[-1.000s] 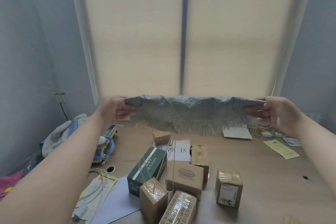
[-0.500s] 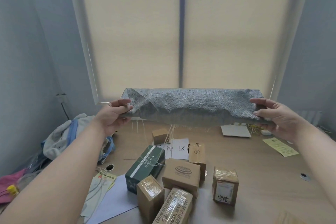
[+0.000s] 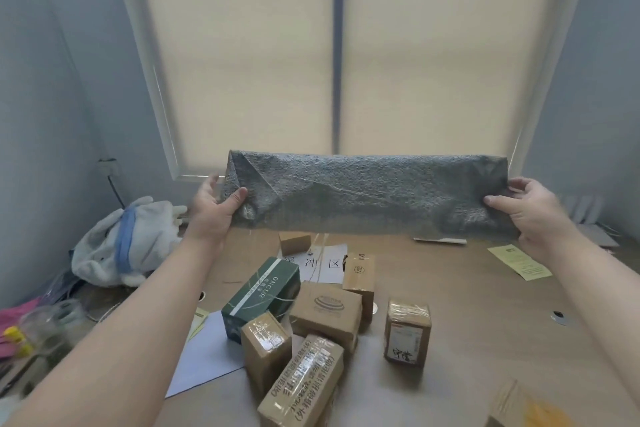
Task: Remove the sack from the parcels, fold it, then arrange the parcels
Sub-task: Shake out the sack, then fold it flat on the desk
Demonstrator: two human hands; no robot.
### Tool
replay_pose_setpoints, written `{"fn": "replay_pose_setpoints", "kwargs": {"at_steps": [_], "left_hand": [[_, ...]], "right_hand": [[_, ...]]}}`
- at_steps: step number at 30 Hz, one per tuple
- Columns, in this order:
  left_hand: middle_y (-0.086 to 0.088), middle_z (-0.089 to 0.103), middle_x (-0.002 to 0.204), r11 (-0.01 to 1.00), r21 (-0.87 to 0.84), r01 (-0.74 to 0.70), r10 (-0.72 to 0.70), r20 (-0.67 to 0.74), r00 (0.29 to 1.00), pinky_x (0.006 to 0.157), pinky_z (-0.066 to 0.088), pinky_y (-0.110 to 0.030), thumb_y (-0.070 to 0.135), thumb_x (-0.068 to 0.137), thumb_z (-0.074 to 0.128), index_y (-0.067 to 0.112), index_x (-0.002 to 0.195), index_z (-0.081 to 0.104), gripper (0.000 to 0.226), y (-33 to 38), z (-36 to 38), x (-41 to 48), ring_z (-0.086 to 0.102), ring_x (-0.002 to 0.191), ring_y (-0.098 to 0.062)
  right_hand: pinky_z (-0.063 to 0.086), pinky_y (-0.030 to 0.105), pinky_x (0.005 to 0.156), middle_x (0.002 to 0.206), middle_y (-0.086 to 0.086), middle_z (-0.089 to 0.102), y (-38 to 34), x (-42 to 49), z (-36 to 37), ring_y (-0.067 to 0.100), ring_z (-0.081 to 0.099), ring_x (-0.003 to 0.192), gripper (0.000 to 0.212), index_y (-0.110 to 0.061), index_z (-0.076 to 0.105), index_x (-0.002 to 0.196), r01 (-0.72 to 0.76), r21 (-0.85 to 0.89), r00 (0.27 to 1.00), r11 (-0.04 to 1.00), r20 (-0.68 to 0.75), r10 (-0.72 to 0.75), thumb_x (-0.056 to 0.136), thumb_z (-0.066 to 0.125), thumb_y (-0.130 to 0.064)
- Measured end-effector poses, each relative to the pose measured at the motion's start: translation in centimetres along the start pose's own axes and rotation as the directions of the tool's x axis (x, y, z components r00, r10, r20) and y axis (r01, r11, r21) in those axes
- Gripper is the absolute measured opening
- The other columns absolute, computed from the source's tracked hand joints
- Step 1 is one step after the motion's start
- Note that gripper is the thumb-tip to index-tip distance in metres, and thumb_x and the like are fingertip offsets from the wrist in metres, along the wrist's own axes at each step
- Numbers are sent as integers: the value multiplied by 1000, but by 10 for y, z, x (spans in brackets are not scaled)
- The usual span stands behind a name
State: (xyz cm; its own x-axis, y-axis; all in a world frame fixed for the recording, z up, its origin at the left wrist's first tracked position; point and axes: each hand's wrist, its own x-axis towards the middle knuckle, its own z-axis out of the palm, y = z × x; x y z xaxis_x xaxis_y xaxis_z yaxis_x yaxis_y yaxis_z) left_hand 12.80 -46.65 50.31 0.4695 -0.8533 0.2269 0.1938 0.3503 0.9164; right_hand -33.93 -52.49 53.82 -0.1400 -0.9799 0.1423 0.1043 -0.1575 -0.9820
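- Above and beyond the green box (image 3: 260,298), head view: the sack (image 3: 374,198) hangs in the air as a long narrow band. It looks doubled over, and it is stretched level between both hands, clear of the desk (image 3: 485,305).
- State, left hand (image 3: 214,208): it grips the sack's left end, up and left of the green box. The thumb lies across the near face and the fingers are behind the cloth. A diagonal crease runs from that corner.
- State, right hand (image 3: 526,211): it grips the opposite end, up and far right of the green box, with the thumb on the near face and the fingers round the back.
- The parcels (image 3: 325,312) lie uncovered on the desk, clustered round the green box. Brown ones sit close on its right and near sides. A taped carton (image 3: 407,336) stands apart further right, and a small carton (image 3: 294,242) lies beyond the green box.
- Handling (judgement): the sack looks like coarse woven mesh, light and limp. It takes creases but probably will not hold them. Thin strands seem to trail from its lower edge towards the green box and could snag a parcel.
- Hold (judgement): best taken at the end corners, pinched through all layers and kept taut so the layers do not slide. The next fold likely brings the two ends together.
- Stage (judgement): removal is done, folding is under way, and arranging has not yet begun.
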Motion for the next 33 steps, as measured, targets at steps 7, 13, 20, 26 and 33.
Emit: {"fn": "replay_pose_setpoints", "kwargs": {"at_steps": [7, 13, 20, 26, 33], "left_hand": [[-11, 75, 108, 990, 138, 29, -43, 94, 995, 71, 65, -38, -1, 89, 69, 14, 112, 64, 28, -21, 11, 16, 75, 83, -21], [-4, 78, 97, 987, 148, 68, -85, 112, 990, 62, 64, -33, 9, 94, 67, 15, 108, 64, 16, -38, 27, 40, 76, 76, -17], [-8, 74, 100, 976, 187, 114, -135, 104, 985, 62, 64, -31, 4, 94, 67, 16, 104, 63, 16, -63, 68, 40, 73, 79, -20], [-13, 71, 118, 959, 239, 150, -175, 90, 980, 63, 64, -44, 11, 92, 71, 6, 130, 56, 41, -83, 123, 22, 71, 92, -30], [-15, 69, 121, 941, 280, 190, -216, 65, 974, 78, 61, -56, 10, 93, 69, 11, 128, 56, 37, -117, 226, -30, 71, 98, -34]], "right_hand": [[55, 23, 44, 95, 3, 69, 9, 4, -5, 11, 71, 61, 26, -13, 58, 121, -2, -18, 997, 1000, -77, 1, 97, 56, -2], [58, 23, 50, 91, 4, 71, 30, 17, -15, 8, 71, 62, 16, -16, 65, 105, 22, -63, 987, 998, -158, -32, 97, 59, -3], [59, 24, 53, 94, 4, 72, 48, 27, -54, 16, 71, 73, 20, -20, 66, 102, 14, -48, 981, 999, -193, -23, 94, 62, -2], [60, 26, 60, 92, 2, 73, 57, 45, -114, 10, 72, 70, 18, -20, 68, 98, 11, -37, 977, 999, -210, -19, 94, 63, -4], [58, 22, 58, 78, -5, 75, 57, 71, -229, 8, 71, 66, 17, -18, 69, 93, -2, -68, 979, 998, -201, -12, 94, 62, -3]]}}
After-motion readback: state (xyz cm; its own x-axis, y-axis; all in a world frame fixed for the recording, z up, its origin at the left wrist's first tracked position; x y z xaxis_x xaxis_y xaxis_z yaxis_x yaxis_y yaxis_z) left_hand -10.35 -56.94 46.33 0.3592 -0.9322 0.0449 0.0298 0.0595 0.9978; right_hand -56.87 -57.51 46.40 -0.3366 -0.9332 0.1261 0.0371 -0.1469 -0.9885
